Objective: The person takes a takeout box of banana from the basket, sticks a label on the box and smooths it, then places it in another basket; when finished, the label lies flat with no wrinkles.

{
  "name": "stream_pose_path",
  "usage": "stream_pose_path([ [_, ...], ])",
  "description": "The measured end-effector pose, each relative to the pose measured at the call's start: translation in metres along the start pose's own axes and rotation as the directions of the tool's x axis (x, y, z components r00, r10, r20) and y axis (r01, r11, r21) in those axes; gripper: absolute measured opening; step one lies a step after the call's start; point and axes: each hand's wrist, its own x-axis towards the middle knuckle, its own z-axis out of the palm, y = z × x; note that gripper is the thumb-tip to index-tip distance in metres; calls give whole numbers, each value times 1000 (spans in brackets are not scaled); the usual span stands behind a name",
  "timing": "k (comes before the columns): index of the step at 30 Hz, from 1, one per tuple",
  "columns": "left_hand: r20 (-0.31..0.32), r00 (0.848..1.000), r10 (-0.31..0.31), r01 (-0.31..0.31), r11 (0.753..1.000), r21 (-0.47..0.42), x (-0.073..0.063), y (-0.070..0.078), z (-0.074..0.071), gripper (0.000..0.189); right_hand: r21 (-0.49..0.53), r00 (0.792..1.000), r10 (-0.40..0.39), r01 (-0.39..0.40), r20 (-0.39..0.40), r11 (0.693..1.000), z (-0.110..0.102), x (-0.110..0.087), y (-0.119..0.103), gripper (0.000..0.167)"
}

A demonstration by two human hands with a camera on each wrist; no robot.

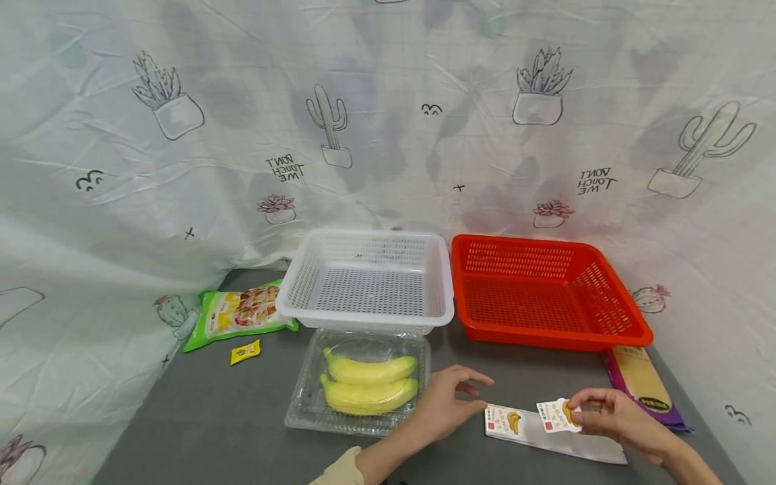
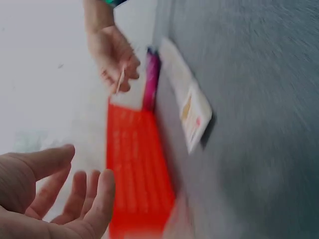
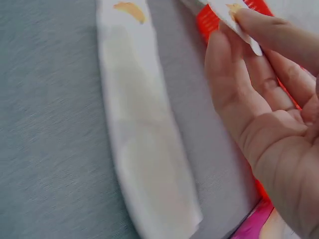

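Observation:
Between thumb and fingers my right hand (image 1: 612,421) pinches a white sticker (image 1: 554,415) printed with a banana, held over the strip. Below it lies a long white strip of sticker backing (image 1: 582,446), with one banana label (image 1: 504,422) at its left end. My left hand (image 1: 445,407) hovers by that end, thumb and fingers apart with nothing between them; the left wrist view shows its fingers loosely bent. Left of this hand, a clear plastic clamshell box (image 1: 303,414) contains two yellow bananas (image 1: 370,384), partly overlapped by my left forearm.
Behind the box stands a white plastic basket (image 1: 364,320), and to its right a red basket (image 1: 545,333). A green and yellow food bag (image 1: 242,311) and a small yellow packet (image 1: 245,351) lie at left. A purple-edged bag (image 1: 649,387) lies partly under the red basket.

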Motion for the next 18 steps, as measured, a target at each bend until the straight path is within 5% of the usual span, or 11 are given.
stream_pose_path([
  [5, -33, 991, 130, -123, 978, 169, -30, -2, -52, 30, -84, 995, -77, 82, 62, 993, -2, 13, -20, 26],
  [10, -132, 939, 316, -242, 885, 399, -63, -18, -101, 34, -92, 975, -167, 181, 148, 979, -5, 28, -40, 31],
  [12, -190, 924, 332, -211, 857, 470, -75, -27, -119, 37, -80, 965, -191, 208, 180, 975, -5, 34, -48, 32],
  [18, -211, 938, 275, -109, 813, 571, -106, -58, -162, 45, -103, 943, -228, 259, 244, 960, 2, 61, -67, 30],
])
